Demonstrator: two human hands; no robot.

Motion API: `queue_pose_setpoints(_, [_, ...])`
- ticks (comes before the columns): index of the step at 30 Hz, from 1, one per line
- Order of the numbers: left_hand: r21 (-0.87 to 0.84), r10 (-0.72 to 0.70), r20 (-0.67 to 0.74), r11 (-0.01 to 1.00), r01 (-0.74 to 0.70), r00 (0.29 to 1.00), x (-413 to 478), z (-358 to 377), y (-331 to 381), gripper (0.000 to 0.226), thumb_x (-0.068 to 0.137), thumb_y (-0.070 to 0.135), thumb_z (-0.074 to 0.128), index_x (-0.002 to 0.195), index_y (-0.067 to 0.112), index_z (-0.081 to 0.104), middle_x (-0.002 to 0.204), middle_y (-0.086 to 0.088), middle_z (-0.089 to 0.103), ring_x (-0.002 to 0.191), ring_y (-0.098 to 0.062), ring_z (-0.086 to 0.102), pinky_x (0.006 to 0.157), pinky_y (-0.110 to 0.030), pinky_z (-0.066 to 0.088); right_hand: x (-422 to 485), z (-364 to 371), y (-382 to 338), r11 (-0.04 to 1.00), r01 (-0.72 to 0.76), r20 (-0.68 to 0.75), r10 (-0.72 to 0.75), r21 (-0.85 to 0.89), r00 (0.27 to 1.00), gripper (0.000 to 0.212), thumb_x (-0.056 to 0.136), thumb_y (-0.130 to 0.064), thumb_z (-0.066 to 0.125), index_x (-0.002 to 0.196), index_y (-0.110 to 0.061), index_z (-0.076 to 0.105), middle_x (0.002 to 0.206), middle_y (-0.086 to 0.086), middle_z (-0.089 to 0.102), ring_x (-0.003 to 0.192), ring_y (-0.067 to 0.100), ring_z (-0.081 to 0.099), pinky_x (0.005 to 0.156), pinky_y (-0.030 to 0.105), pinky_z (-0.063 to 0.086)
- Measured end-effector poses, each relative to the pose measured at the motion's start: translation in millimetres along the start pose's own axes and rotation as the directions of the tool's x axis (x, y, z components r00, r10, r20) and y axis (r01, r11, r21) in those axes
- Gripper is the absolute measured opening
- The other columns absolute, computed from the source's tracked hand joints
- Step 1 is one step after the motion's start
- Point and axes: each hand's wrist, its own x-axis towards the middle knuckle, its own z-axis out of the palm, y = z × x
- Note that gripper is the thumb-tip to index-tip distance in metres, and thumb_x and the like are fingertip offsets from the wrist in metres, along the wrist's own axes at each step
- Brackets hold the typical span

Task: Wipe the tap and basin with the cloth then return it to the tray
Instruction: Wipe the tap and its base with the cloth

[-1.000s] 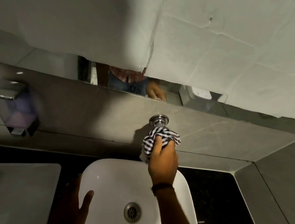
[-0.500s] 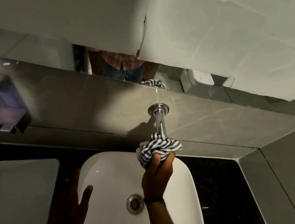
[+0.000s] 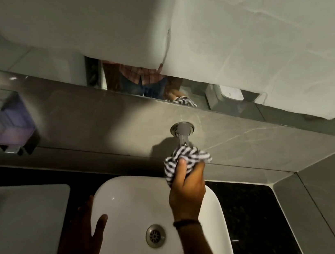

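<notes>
A chrome tap (image 3: 182, 132) juts out of the grey wall above a white basin (image 3: 131, 197) with a round metal drain (image 3: 155, 235). My right hand (image 3: 188, 190) is shut on a black-and-white striped cloth (image 3: 186, 157), which is wrapped around the tap's spout and hides most of it. My left hand (image 3: 85, 233) rests flat on the basin's left rim, fingers apart, holding nothing. A white tray (image 3: 14, 217) lies on the dark counter to the left of the basin with nothing on it.
A soap dispenser (image 3: 10, 122) is fixed to the wall at the left. A mirror strip (image 3: 142, 82) above the tiles reflects my body and the cloth; white paper covers the rest. The black counter (image 3: 256, 225) extends right to a grey side wall.
My right hand slid the cloth down the spout away from the wall, then back up a little toward the tap's base. My left hand stayed on the basin rim.
</notes>
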Motion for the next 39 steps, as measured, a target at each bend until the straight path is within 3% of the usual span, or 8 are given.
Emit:
queue_pose_setpoints(7, [-0.003,0.036,-0.001,0.999,-0.036,0.999,-5,1,-3,0.077,0.090,0.058,0.033,0.158,0.030,0.011,0.163,-0.008,0.031,0.148,-0.032,0.033,0.121,-0.053,0.027,107,18,-61,0.826,-0.099,0.367,0.350,-0.555,0.862,0.034,0.093,-0.051,0.062,0.103,-0.019,0.072,0.115,0.010,0.075,0.089,0.032,0.062,0.078,0.032,0.040])
queue_pose_setpoints(18, [0.002,0.042,0.000,0.999,-0.042,0.999,-3,2,-5,0.076,0.091,0.058,0.032,0.158,0.028,0.010,0.165,-0.006,0.027,0.150,-0.030,0.029,0.122,-0.051,0.023,-14,2,17,0.991,0.001,0.019,-0.004,0.131,1.000,0.021,0.093,-0.060,0.054,0.110,-0.048,0.055,0.102,-0.017,0.074,0.094,-0.006,0.068,0.082,0.017,0.053])
queue_pose_setpoints(27, [0.027,0.059,0.013,0.998,-0.059,0.998,-4,8,-20,0.076,0.091,0.069,0.017,0.157,0.034,0.005,0.166,-0.003,0.022,0.153,-0.026,0.022,0.123,-0.052,0.023,-40,2,44,0.913,-0.166,0.068,0.151,0.372,0.986,0.042,0.099,-0.050,0.044,0.124,-0.022,0.062,0.115,-0.013,0.073,0.104,-0.001,0.068,0.105,0.025,0.050])
queue_pose_setpoints(29, [0.056,0.067,0.016,0.996,-0.068,0.998,-9,1,-23,0.080,0.088,0.074,0.009,0.156,0.034,0.004,0.168,-0.001,0.017,0.155,-0.024,0.015,0.125,-0.052,0.017,-68,-7,42,0.746,-0.460,0.234,0.396,0.482,0.888,0.070,0.103,-0.063,0.035,0.123,-0.003,0.064,0.113,0.004,0.074,0.090,0.002,0.074,0.098,0.047,0.059])
queue_pose_setpoints(31, [0.160,0.053,-0.060,0.986,-0.042,0.997,-28,-19,-39,0.078,0.090,0.072,0.013,0.156,0.031,0.015,0.166,-0.002,0.021,0.154,-0.024,0.015,0.124,-0.052,0.014,-114,-13,34,0.365,-0.783,0.589,0.517,0.504,0.621,0.094,0.094,-0.078,0.027,0.116,0.004,0.068,0.105,0.022,0.077,0.092,0.035,0.076,0.085,0.064,0.060])
queue_pose_setpoints(34, [0.199,0.105,-0.124,0.977,-0.079,0.987,-43,-40,-25,0.069,0.090,0.073,0.017,0.136,0.033,0.051,0.144,-0.001,0.054,0.133,-0.026,0.047,0.112,-0.048,0.036,-145,-26,32,0.004,-0.906,0.777,0.514,0.422,0.364,0.098,0.080,-0.086,0.034,0.134,-0.012,0.068,0.136,0.031,0.064,0.128,0.050,0.056,0.116,0.071,0.033])
queue_pose_setpoints(37, [-0.154,-0.109,0.245,0.977,0.150,0.963,-44,-70,22,0.085,0.073,0.091,0.018,0.094,0.031,0.076,0.102,0.005,0.075,0.098,-0.020,0.068,0.088,-0.036,0.047,-141,-36,29,-0.119,-0.921,0.865,0.405,0.372,0.297,0.098,0.084,-0.088,0.035,0.146,-0.014,0.056,0.151,0.025,0.055,0.137,0.049,0.051,0.115,0.064,0.035])
queue_pose_setpoints(39, [-0.461,-0.107,0.603,0.762,0.455,0.790,-56,-91,38,0.087,0.074,0.090,0.030,0.063,0.017,0.077,0.069,-0.002,0.077,0.068,-0.016,0.072,0.071,-0.027,0.052,-141,-39,21,-0.147,-0.956,0.922,0.334,0.255,0.195,0.107,0.080,-0.092,0.038,0.149,-0.011,0.053,0.150,0.029,0.055,0.138,0.050,0.052,0.114,0.063,0.037])
